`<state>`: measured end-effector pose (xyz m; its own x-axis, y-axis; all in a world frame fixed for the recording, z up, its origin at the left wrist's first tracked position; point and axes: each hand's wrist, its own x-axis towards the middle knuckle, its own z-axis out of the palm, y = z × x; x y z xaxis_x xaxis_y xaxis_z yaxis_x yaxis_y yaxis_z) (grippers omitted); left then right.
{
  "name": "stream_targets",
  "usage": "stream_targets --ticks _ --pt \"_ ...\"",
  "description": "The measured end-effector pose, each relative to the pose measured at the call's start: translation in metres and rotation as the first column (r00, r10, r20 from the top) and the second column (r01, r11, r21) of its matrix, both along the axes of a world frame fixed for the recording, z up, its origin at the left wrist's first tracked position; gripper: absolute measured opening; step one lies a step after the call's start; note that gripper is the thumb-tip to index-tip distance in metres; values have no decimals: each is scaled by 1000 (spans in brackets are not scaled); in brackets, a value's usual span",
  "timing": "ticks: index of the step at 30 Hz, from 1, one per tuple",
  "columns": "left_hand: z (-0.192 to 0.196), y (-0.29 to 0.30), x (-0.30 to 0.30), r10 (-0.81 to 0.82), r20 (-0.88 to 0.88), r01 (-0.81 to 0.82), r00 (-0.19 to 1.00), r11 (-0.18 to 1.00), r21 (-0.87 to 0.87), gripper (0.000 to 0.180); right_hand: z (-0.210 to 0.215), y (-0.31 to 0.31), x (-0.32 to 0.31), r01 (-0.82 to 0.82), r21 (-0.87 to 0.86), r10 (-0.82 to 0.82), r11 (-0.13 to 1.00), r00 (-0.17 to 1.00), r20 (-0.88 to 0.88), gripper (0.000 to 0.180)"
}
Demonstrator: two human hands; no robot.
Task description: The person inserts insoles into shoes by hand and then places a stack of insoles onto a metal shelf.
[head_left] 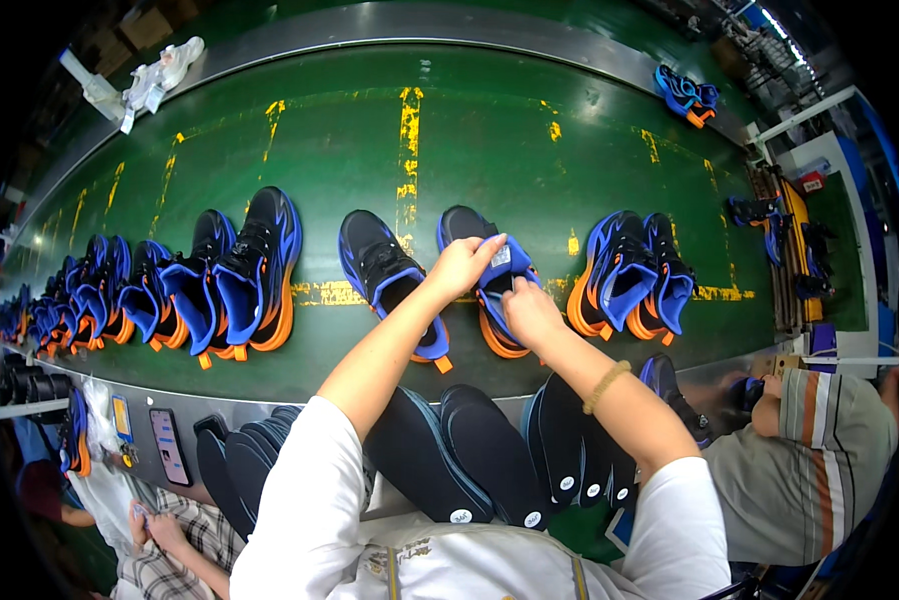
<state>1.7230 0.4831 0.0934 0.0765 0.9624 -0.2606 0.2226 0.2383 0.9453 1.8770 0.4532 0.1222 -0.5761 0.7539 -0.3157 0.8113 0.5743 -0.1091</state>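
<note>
My left hand [467,264] pinches the blue tongue of a black, blue and orange sneaker [458,222], pulling it up so a white label on its lining shows. At the same sneaker's opening is my right hand [532,314], closed at the collar with its fingertips partly hidden inside. The shoe's mate [369,245] lies just left, toe pointing away, partly covered by my left forearm. Close to my body, along the near edge of the green belt, rest several black insoles [484,445] with blue edges and round white stickers at their heels.
A long row of matching sneakers [259,270] runs left on the green belt [349,130]; another pair [619,270] stands to the right. A phone [169,445] lies on the near metal ledge. Co-workers sit at both sides, one in a striped grey shirt [809,480].
</note>
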Motion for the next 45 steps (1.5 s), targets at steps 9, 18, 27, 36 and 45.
stream_targets --ticks 9,18,27,36,45 --pt "-4 -3 -2 13 -120 -7 993 999 48 47 -5 10 2 -30 -23 31 999 999 24 20" --pt "2 -7 2 -28 -94 34 995 997 64 44 -6 15 2 -230 -138 260 963 929 264 32" --pt "5 -4 1 90 230 -59 969 989 -136 44 3 26 -32 -103 -392 314 914 792 524 33" --pt "12 -24 40 293 -182 -142 939 810 569 31 -32 47 -7 -193 -502 195 843 980 -51 28" --pt "-1 -16 40 268 -397 122 878 676 726 38 -58 53 -33 -97 -379 97 920 995 -17 28"
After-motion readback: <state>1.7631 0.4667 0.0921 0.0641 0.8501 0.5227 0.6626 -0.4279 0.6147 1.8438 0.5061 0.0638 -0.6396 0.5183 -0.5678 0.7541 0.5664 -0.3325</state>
